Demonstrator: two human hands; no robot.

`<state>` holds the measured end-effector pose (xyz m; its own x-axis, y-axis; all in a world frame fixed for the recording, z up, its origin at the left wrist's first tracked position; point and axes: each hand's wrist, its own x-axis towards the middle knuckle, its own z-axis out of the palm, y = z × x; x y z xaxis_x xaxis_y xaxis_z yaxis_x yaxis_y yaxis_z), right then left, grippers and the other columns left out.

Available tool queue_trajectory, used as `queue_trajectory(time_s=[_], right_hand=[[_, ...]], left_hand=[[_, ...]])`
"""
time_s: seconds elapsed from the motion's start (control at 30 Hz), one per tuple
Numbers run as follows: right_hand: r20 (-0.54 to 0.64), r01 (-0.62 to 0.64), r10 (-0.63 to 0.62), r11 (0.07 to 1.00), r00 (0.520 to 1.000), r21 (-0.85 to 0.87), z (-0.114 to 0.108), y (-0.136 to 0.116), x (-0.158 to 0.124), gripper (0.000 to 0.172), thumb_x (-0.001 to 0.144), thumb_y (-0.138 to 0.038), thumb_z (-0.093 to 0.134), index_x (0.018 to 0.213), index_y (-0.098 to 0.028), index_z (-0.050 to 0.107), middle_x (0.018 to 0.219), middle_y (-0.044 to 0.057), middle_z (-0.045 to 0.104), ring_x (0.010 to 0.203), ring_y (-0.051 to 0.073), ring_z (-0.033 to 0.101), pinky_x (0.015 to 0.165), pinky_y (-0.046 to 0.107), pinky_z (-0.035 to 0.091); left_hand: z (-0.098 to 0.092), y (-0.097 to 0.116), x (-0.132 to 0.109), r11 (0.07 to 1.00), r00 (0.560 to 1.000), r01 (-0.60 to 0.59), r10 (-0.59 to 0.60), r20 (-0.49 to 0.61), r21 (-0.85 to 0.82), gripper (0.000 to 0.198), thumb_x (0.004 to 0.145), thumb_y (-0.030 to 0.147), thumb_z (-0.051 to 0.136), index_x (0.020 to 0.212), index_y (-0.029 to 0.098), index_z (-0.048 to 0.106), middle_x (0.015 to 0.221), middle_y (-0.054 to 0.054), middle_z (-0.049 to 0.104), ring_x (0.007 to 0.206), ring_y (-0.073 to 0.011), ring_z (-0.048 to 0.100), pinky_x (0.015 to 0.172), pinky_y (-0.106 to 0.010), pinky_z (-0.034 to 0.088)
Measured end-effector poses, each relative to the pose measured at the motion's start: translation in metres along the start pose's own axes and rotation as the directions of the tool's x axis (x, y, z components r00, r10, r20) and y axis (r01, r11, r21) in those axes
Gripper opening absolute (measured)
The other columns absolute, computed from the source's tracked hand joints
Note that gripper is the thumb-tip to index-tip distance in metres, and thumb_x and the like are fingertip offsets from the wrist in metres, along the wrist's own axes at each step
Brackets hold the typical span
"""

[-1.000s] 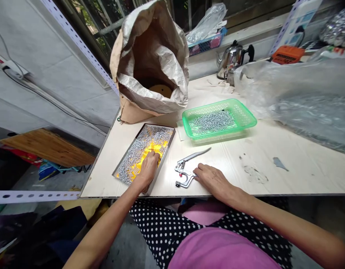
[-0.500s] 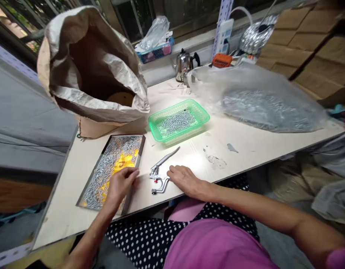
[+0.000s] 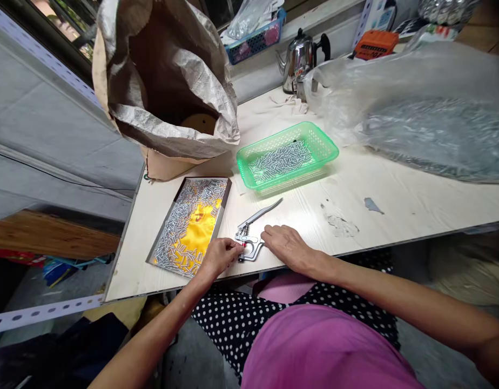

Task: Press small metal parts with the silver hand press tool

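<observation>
A pair of silver snap pliers (image 3: pixel 255 215) lies on the table with its handles spread and a small red part in its jaw. My right hand (image 3: pixel 289 247) is closed around the lower handle, hiding most of it. At the jaw opening, my left hand (image 3: pixel 222 257) has thumb and fingertips pinched together; whatever they hold is too small or hidden to name. Left of the pliers is a shallow tray (image 3: pixel 224 213) full of small silver metal pieces, with a yellow patch of its bottom showing. Behind them stands a green plastic basket (image 3: pixel 249 181) holding similar pieces.
A large open paper-and-woven sack (image 3: pixel 123 116) stands at the back left. A clear plastic bag (image 3: pixel 427 124) of metal pieces covers the right side. A steel kettle (image 3: pixel 298 59), an orange box (image 3: pixel 375 44) and a blue basket (image 3: pixel 255 46) line the back.
My left hand has moved from the tray's right edge to the pliers' jaw. My right hand stays on the handle. The camera view has shifted, so the table's things appear farther right and higher.
</observation>
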<state>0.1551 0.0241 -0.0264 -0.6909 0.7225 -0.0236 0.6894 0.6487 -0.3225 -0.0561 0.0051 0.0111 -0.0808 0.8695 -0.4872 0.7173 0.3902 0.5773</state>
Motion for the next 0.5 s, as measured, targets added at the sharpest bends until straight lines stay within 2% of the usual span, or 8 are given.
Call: queue_trajectory(time_s=[0.2, 0.4, 0.5], right_hand=[[-0.005, -0.011, 0.011, 1.000, 1.000, 0.007, -0.004, -0.002, -0.002, 0.020, 0.092, -0.008, 0.042, 0.099, -0.017, 0.059, 0.098, 0.009, 0.060, 0.083, 0.020, 0.055, 0.067, 0.031, 0.035], [0.003, 0.021, -0.021, 0.999, 1.000, 0.030, -0.005, -0.001, -0.003, 0.018, 0.092, -0.008, 0.043, 0.098, -0.016, 0.058, 0.099, 0.008, 0.060, 0.081, 0.019, 0.054, 0.067, 0.031, 0.035], [-0.027, 0.049, -0.048, 0.998, 0.998, 0.041, 0.001, 0.003, -0.002, 0.018, 0.092, -0.008, 0.043, 0.098, -0.016, 0.058, 0.099, 0.008, 0.060, 0.082, 0.019, 0.053, 0.068, 0.031, 0.035]], left_hand=[[-0.001, 0.001, 0.006, 0.998, 0.998, 0.042, -0.044, 0.046, 0.046, 0.027, 0.071, 0.040, 0.067, 0.065, 0.014, 0.068, 0.044, 0.005, 0.049, 0.041, -0.0082, 0.041, 0.044, -0.021, 0.031], [-0.002, -0.005, 0.011, 0.967, 0.965, 0.184, -0.143, 0.218, -0.179, 0.040, 0.061, 0.051, 0.076, 0.057, 0.014, 0.060, 0.042, 0.006, 0.045, 0.039, -0.0059, 0.036, 0.040, -0.020, 0.028], [-0.001, -0.004, 0.011, 0.944, 0.953, 0.246, -0.194, 0.233, -0.220, 0.042, 0.058, 0.051, 0.078, 0.057, 0.014, 0.059, 0.043, 0.006, 0.045, 0.040, -0.0053, 0.035, 0.041, -0.020, 0.031]])
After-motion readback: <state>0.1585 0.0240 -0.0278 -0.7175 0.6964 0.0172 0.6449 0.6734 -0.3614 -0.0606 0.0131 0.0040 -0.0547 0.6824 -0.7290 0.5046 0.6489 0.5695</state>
